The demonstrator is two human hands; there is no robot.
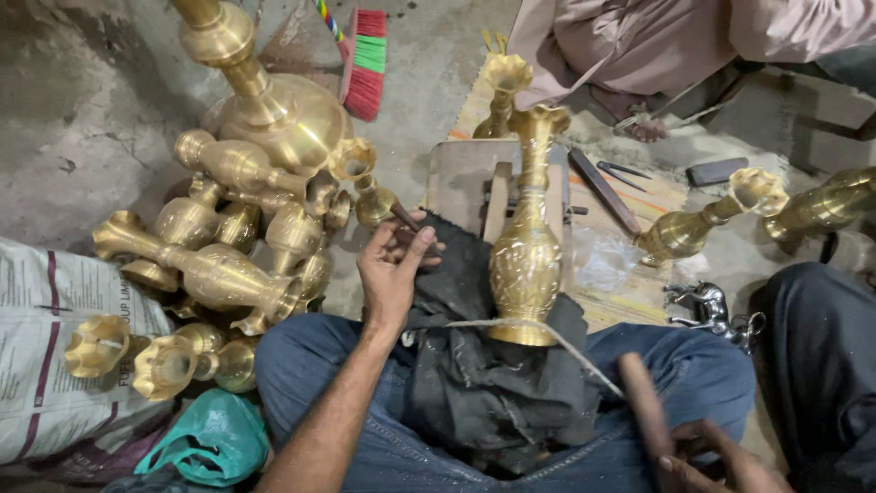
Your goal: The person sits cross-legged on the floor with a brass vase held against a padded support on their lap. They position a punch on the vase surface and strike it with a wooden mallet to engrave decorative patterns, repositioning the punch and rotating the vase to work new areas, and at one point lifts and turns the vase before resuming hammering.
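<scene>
Left hand reached forward, fingers pinching a small dark tool beside the brass vase. Right hand gripped a wooden handle, near right. White printed sack lay far left.

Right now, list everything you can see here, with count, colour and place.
engraved vase: one, brass, on black cloth over the lap
vase pile: about a dozen, brass, floor left
vases: three more, brass, far and right
broom: one, red-green, top
punches: few, dark, on mat
horse figurine: one, silver, right
green bag: one, lower left
another person: seated, top right
left hand: fingers on small tool
right hand: grips wooden handle
</scene>
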